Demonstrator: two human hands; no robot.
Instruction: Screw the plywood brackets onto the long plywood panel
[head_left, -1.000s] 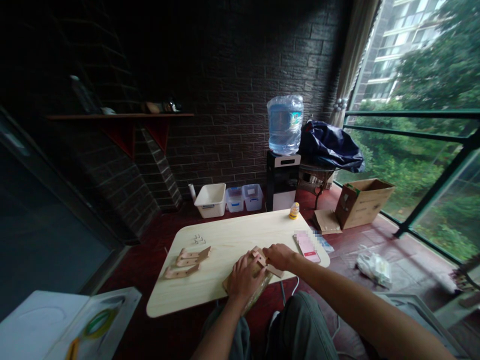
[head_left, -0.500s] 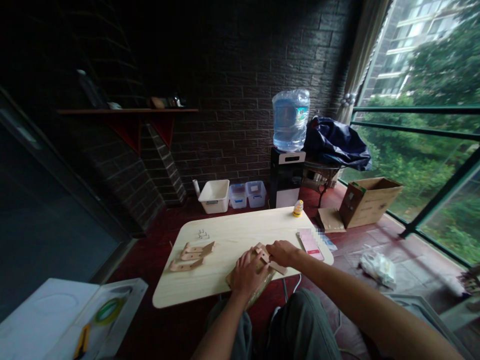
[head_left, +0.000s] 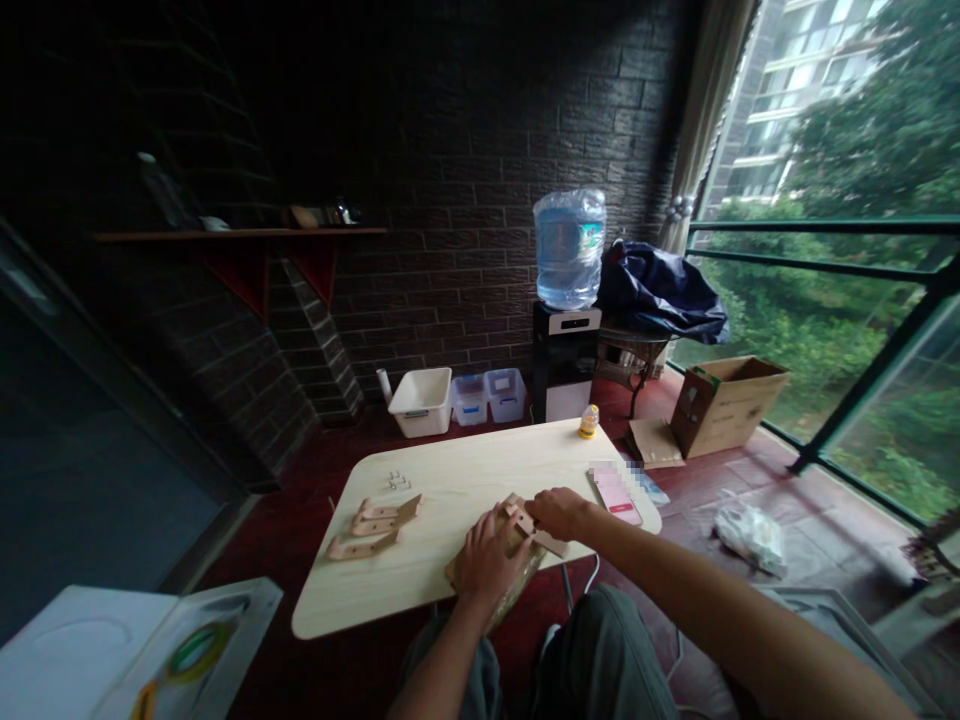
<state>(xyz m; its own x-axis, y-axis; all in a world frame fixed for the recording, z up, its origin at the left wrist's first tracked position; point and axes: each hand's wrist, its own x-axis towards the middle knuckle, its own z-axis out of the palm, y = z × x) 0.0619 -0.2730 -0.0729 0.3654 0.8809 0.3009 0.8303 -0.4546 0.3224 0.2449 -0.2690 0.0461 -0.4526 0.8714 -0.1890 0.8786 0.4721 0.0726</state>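
At the table's front edge, my left hand (head_left: pixel 491 555) lies with spread fingers over a light wooden piece (head_left: pixel 523 518), pressing it against a tan, plastic-wrapped object (head_left: pixel 516 592) underneath. My right hand (head_left: pixel 561 512) is closed in a fist at that piece's right side; whatever its fingers hold is hidden. A flat wooden arm (head_left: pixel 551 544) sticks out below the right hand. To the left lie several angled wooden parts (head_left: pixel 365 546) with holes. Behind them several small metal screws (head_left: pixel 399 481) stand on the pale tabletop (head_left: pixel 450 480).
A phone with a pink screen (head_left: pixel 616 495) lies at the table's right end, and a yellow-capped bottle (head_left: pixel 589 422) stands at the back corner. Plastic bins (head_left: pixel 422 402), a water dispenser (head_left: pixel 568 360) and a cardboard box (head_left: pixel 724 405) stand beyond. An open case (head_left: pixel 225 640) is at lower left.
The view has shifted slightly, so the room appears a little lower and further left. Both hands keep their places on the wooden piece, with the right fist barely changed.
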